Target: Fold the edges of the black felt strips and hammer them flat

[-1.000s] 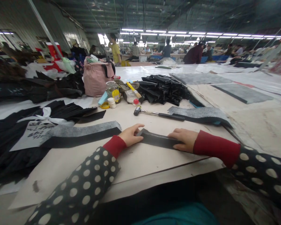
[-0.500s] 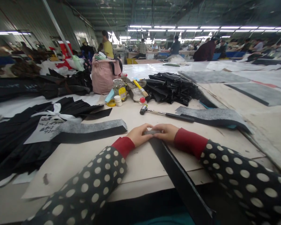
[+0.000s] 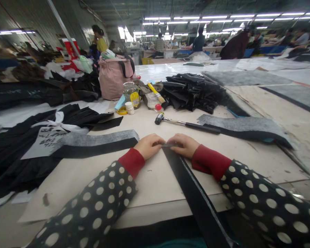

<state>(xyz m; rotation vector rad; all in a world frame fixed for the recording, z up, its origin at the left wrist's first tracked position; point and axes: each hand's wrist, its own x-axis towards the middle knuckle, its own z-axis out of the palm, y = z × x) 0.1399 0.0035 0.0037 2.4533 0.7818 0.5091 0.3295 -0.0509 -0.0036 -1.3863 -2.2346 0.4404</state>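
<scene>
In the head view, the left hand (image 3: 150, 146) and the right hand (image 3: 184, 144) are close together, and with narrow fingers they pinch the far end of a black strip (image 3: 189, 184), which runs from them toward five o'clock, across the bench (image 3: 155, 182) and past its near edge. Seen from this pinch, a hammer (image 3: 181, 123) lies between one and two o'clock, a glass jar (image 3: 129, 90) stands at eleven, and a grey-and-black band (image 3: 99, 143) lies at nine.
</scene>
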